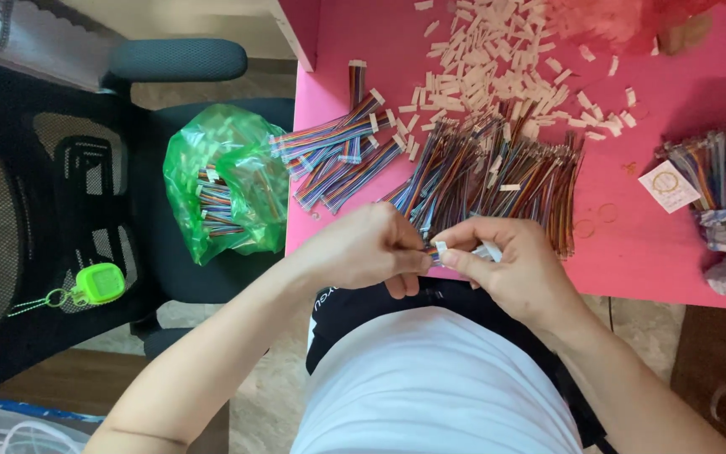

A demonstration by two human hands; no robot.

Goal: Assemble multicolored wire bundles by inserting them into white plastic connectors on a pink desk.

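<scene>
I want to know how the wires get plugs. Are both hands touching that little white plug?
Touching. In the head view, the fingertips of the left hand and right hand pinch together on the small white plug, with no gap showing.

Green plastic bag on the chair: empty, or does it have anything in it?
Not empty. Through the green plastic bag on the chair seat, bundles of coloured ribbon wires show.

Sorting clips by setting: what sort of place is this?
Probably a home piecework desk: pink table piled with wire bundles and white connectors, an office chair alongside.
</scene>
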